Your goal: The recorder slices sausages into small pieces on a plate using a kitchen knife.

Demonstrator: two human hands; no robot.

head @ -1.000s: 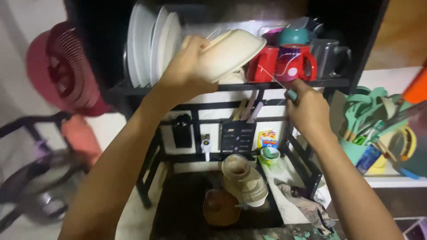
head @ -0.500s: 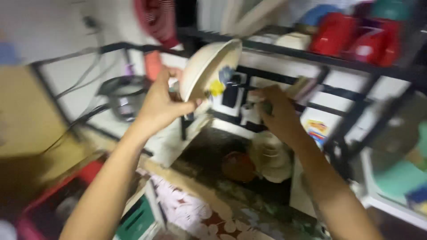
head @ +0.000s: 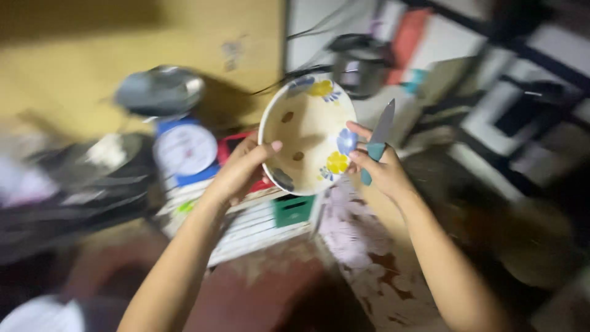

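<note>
Cream glazed bowl (head: 309, 134), round with yellow and blue flowers, sits tilted between your hands: your left hand (head: 241, 172) clasps its rim, your right hand (head: 382, 171) touches the opposite edge while clutching a teal-handled knife (head: 376, 142).

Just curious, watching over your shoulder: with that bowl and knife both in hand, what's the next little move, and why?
Probably set one down on a firm surface. The left hand holds the bowl by its rim, in mid-air and tilted; the right hand steadies the other side while also gripping the knife, blade up beside the bowl.
</note>
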